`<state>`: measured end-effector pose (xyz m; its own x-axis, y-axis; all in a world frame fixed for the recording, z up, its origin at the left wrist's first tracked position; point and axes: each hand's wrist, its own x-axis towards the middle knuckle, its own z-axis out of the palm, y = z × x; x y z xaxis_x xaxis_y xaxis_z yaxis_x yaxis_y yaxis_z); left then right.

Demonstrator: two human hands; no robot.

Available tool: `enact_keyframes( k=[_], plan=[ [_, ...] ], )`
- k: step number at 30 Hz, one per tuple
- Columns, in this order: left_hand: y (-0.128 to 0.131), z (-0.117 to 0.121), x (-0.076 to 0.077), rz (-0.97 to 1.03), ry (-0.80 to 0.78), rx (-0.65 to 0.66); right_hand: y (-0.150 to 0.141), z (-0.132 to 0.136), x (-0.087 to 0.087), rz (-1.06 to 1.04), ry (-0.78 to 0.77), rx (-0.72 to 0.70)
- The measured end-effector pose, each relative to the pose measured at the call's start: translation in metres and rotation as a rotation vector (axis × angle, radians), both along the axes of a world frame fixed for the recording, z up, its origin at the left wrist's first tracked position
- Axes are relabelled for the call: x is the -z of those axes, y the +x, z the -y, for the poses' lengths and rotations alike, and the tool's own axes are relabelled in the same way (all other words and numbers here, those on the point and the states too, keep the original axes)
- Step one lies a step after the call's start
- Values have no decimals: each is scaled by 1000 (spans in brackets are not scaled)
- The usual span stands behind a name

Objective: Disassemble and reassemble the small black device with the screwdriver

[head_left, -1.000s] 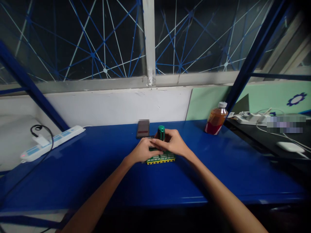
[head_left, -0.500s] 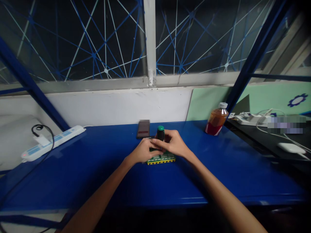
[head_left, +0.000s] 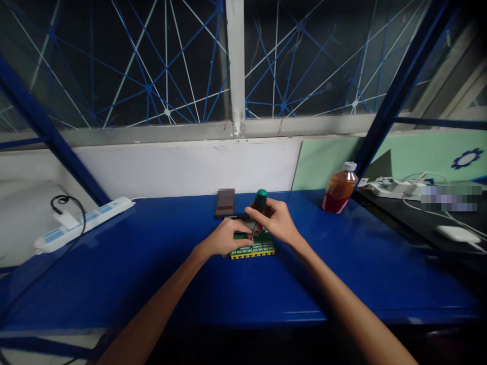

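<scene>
A green circuit board (head_left: 254, 248) with a yellow front edge lies on the blue table (head_left: 152, 274) in the middle. My left hand (head_left: 222, 239) rests on the board's left part, its fingers curled and pressing down on it. My right hand (head_left: 277, 220) is closed round a screwdriver (head_left: 259, 202) with a black and green handle, held tilted with its top leaning right. The tip points down at the board between my two hands; the tip itself is hidden by my fingers.
A dark phone (head_left: 224, 202) lies just behind the board. A bottle of amber liquid (head_left: 339, 188) stands at the back right. A white power strip (head_left: 81, 223) with a black cable lies at the left. A dark side desk (head_left: 426, 223) at the right carries cables and a white mouse (head_left: 454, 233).
The screwdriver's handle has tilted to the right and risen a little with my right hand. My left hand stays on the board.
</scene>
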<state>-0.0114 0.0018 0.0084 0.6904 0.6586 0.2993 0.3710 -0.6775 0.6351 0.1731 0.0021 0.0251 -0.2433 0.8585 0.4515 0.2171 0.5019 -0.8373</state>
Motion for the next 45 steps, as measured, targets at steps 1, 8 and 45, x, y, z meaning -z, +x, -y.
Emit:
enact_keyframes(
  k=[1,8,45],
  plan=[
    [1,0,0,6,10,-15,0,0,0,-24,1,4],
    [3,1,0,51,43,-126,7,-9,-2,-110,41,107],
    [-27,-25,-8,91,-1,-240,11,-28,-6,-22,20,243]
  ],
)
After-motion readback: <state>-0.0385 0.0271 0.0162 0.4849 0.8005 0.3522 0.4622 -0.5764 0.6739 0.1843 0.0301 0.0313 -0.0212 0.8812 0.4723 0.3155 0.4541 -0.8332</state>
